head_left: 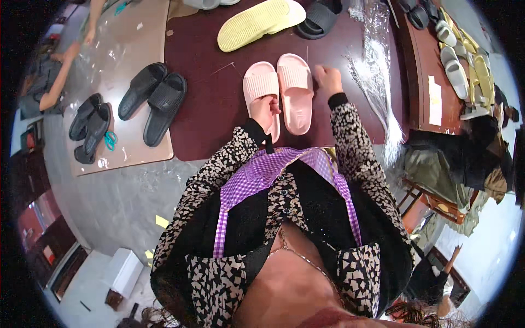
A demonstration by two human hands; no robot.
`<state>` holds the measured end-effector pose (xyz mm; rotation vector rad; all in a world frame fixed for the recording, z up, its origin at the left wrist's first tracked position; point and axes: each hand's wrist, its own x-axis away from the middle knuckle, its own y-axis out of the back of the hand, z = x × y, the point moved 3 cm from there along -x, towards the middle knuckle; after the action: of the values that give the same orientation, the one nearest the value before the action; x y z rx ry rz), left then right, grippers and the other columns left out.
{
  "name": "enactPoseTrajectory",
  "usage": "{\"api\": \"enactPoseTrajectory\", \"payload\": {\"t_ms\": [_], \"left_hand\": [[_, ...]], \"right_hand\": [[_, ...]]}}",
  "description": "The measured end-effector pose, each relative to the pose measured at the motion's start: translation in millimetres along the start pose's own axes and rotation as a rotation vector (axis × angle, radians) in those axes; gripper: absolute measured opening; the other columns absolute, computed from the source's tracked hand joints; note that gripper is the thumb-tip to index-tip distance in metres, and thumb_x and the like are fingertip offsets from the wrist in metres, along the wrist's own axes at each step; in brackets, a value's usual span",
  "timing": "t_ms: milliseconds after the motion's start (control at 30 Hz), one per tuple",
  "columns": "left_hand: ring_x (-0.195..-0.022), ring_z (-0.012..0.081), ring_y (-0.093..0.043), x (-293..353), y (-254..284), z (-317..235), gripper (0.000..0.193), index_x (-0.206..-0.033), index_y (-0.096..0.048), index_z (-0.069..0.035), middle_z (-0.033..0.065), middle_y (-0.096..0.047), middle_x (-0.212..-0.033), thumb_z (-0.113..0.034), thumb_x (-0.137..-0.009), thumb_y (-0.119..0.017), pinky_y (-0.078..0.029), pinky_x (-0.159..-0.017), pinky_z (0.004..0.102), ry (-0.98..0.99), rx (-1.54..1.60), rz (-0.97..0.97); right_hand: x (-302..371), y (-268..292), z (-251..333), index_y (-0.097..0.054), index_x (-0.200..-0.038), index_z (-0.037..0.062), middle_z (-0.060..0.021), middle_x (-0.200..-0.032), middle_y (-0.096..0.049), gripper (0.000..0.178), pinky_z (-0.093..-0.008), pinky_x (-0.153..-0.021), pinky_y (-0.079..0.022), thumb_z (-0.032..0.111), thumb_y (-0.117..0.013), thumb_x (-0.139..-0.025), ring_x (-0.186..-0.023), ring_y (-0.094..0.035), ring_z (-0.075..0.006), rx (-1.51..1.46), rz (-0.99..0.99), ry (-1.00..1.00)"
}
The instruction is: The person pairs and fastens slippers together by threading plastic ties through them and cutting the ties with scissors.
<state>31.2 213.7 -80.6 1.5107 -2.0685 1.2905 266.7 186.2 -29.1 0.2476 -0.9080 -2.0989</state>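
Observation:
Two pink slippers lie side by side with their toes pointing away from me. My left hand (264, 111) is closed over the left pink slipper (261, 82), its fingers curled at the opening behind the ribbed strap. Just right of the right pink slipper (297, 104), my right hand (328, 81) is closed, with its fingertips pinched together. Whatever it may hold is too small to make out. A thin dark strand (234, 66) shows on the table left of the slippers.
The maroon table (202, 120) also bears a yellow pair of slippers (261, 24), a dark slipper (320, 19) and a bundle of clear plastic strands (377, 82). Black slippers (165, 109) and teal-handled scissors (110, 141) lie left. Another person's arm (57, 82) reaches in there. More slippers (456, 71) stand right.

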Motion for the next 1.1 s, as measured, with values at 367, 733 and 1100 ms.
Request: {"api": "enactPoseTrajectory", "payload": {"t_ms": [367, 733, 1100], "left_hand": [[-0.048, 0.0139, -0.048, -2, 1, -2, 0.012, -0.078, -0.058, 0.0, 0.0059, -0.054, -0.064, -0.005, -0.084, -0.049, -0.041, -0.044, 0.0279, -0.023, 0.058, -0.066], [-0.05, 0.0147, -0.049, 3, -8, -10, 0.012, -0.077, -0.057, -0.002, 0.006, -0.055, -0.066, -0.007, -0.084, -0.05, -0.04, -0.046, 0.0276, -0.037, 0.067, -0.149], [-0.059, 0.0123, -0.053, 22, -5, -21, 0.012, -0.087, -0.057, 0.001, 0.0051, -0.057, -0.074, -0.008, -0.085, -0.049, -0.044, -0.052, 0.0265, -0.042, 0.143, 0.105]], "right_hand": [[-55, -50, 9, -0.065, -0.08, 0.0025, -0.0168, -0.077, -0.063, 0.024, -0.0348, -0.068, -0.048, 0.025, -0.059, -0.076, -0.075, -0.062, -0.0285, 0.068, -0.002, 0.226], [-30, -110, 103, -0.061, -0.085, 0.0, -0.0116, -0.072, -0.061, 0.016, -0.0306, -0.064, -0.046, 0.014, -0.061, -0.078, -0.068, -0.059, -0.0183, -0.033, 0.648, 0.547], [-29, -109, 77, -0.058, -0.082, -0.0022, -0.0099, -0.072, -0.061, 0.016, -0.0282, -0.062, -0.048, 0.014, -0.06, -0.079, -0.068, -0.06, -0.0161, -0.42, 0.383, 0.17]]}}
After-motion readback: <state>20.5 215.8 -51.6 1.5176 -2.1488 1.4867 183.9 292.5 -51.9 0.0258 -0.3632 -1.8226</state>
